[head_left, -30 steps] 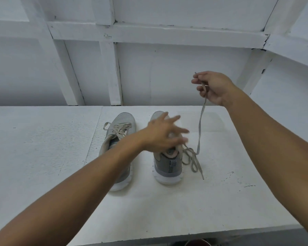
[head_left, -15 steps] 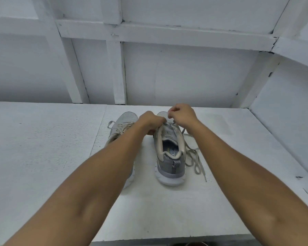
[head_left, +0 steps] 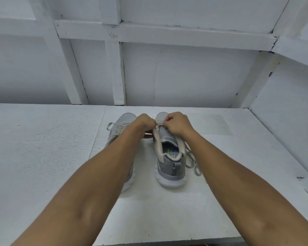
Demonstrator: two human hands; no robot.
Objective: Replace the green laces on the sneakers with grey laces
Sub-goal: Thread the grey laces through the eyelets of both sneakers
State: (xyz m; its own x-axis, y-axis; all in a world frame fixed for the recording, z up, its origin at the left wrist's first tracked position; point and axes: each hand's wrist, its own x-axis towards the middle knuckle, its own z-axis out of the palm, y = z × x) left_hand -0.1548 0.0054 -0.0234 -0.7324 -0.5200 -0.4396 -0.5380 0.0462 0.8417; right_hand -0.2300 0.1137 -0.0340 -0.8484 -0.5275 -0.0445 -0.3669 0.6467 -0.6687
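Two grey sneakers stand side by side on the white table (head_left: 43, 157), heels toward me. The right sneaker (head_left: 169, 157) is open at the tongue, and a grey lace (head_left: 192, 160) trails in loops on the table beside its right flank. My left hand (head_left: 146, 123) and my right hand (head_left: 176, 124) meet over this shoe's eyelets, both with curled fingers pinching a short stretch of lace between them. The left sneaker (head_left: 126, 119) is laced with a pale lace (head_left: 111, 126) and is mostly hidden under my left forearm.
White framed wall panels (head_left: 185, 73) close off the table at the back and on the right. The table's front edge (head_left: 167, 242) runs just below my forearms.
My right hand came down from holding the lace high in the air to the shoe's eyelets. My left hand went from spread fingers over the shoe to a pinch at the lace.
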